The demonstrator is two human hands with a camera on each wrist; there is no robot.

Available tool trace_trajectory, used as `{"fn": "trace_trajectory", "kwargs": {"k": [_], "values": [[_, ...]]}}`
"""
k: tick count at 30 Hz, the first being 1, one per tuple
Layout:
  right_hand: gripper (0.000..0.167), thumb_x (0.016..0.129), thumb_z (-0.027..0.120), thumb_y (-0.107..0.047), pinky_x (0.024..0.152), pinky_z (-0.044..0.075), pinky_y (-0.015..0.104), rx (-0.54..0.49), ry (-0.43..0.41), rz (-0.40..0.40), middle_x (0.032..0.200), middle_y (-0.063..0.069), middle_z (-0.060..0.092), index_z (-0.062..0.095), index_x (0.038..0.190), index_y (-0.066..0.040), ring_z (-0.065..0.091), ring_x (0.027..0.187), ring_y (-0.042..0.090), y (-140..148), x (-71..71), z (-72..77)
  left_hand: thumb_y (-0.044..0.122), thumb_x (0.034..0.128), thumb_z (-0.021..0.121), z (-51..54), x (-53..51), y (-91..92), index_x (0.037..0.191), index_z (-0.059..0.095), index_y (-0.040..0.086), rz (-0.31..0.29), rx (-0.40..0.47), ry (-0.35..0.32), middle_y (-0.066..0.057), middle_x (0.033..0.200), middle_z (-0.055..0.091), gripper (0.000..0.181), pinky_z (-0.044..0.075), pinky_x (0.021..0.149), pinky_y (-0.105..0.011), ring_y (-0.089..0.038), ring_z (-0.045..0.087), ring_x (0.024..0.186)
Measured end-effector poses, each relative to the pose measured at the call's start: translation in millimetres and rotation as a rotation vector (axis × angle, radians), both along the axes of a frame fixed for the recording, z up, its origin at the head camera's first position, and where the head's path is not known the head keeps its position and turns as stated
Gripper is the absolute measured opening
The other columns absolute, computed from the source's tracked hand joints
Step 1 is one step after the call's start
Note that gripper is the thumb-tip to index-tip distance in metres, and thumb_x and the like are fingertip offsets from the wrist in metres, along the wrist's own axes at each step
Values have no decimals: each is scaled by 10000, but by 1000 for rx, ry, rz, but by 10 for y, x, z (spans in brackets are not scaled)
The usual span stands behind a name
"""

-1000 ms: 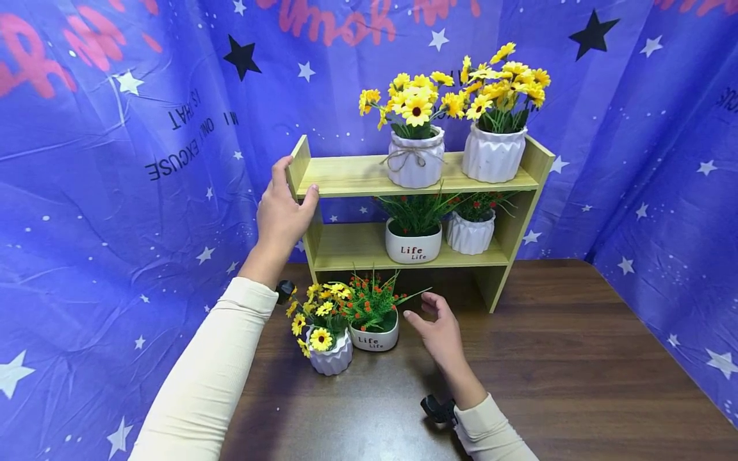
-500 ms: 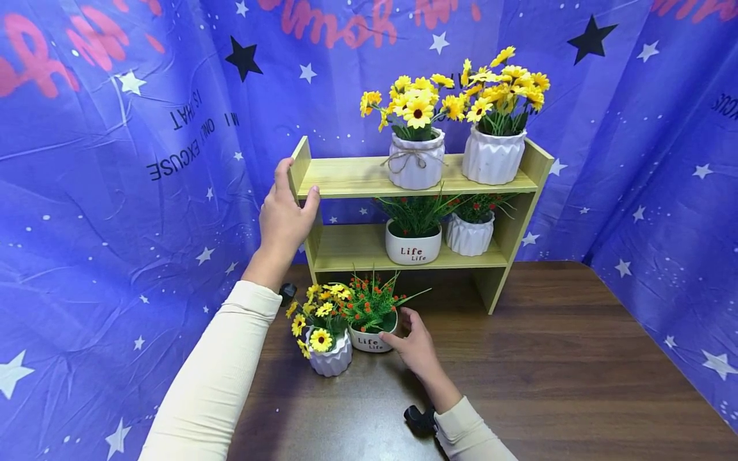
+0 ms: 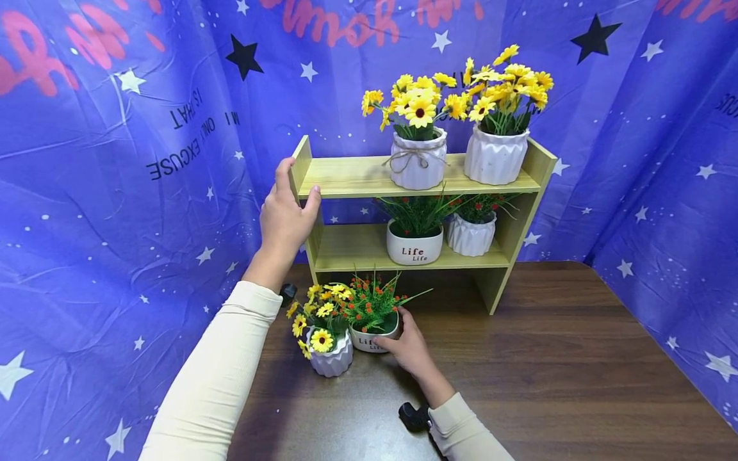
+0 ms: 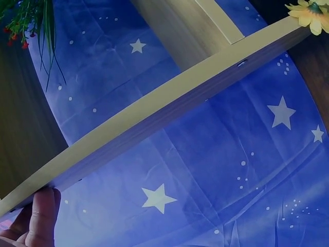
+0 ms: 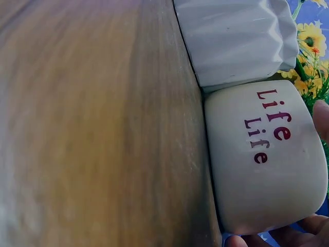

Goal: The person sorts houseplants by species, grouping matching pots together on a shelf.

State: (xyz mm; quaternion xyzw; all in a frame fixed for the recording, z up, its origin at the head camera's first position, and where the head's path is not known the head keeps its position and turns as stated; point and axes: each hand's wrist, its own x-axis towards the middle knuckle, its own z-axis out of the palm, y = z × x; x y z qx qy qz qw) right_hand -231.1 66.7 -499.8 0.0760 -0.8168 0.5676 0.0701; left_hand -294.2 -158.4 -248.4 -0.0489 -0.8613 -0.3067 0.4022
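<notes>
My left hand (image 3: 285, 218) holds the upper left side panel of a light wooden shelf (image 3: 340, 174), its thumb at the front edge; in the left wrist view fingers (image 4: 43, 216) touch the panel. On the table, my right hand (image 3: 410, 346) grips the right end of a white oval "Life" pot (image 5: 267, 159) holding a potted plant (image 3: 371, 307) with small red flowers. Its thumb is at the front rim, and the other fingers go round the right side, partly hidden. Beside it on the left stands a ribbed white pot of yellow flowers (image 3: 331, 358).
Two pots of yellow flowers, one tied with twine (image 3: 418, 163) and one plain (image 3: 496, 157), stand on the top shelf. Below them sit another "Life" pot (image 3: 414, 246) and a ribbed pot (image 3: 471, 235). A blue star-patterned curtain (image 3: 144, 256) surrounds the brown table (image 3: 576, 371).
My right hand has moved left from beside the red-flowered potted plant and taken hold of its pot. The left hand stays on the shelf's side panel.
</notes>
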Motion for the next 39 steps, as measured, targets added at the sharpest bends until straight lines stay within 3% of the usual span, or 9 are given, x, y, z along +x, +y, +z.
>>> {"fn": "trace_trajectory", "kwargs": {"k": [15,26,34,39], "values": [[817,683,804,-298,951,358,444,29,-3,-41,1241,149,536,398,1355,-73,504,1118,281,-24,-37,-35,438,858,559,-1,1,4,1371,285,300,11,3,20,-198,1085,598,598,437,672,-530,-422,599,845],[934,655,817,-208,928,393,430,-36,-46,-77,1309,220,394,268,1377,13,456,1153,334,-78,-17,-34,439,864,543,-14,-18,4,1372,284,290,5,-9,23,-192,1098,593,589,441,672,-527,-417,601,851],[862,633,832,-217,926,375,432,40,13,-71,1242,184,484,360,1322,-4,491,1102,289,-85,-17,-74,448,862,540,-5,-21,-3,1372,283,282,13,-10,5,-185,1108,588,594,440,672,-522,-416,598,845],[830,657,829,-196,896,415,409,-37,9,-88,1205,165,558,384,1335,-20,541,1075,254,-77,1,-96,444,864,540,-2,-13,-11,1375,274,281,13,-17,1,-192,1072,592,599,443,666,-513,-402,601,830]]}}
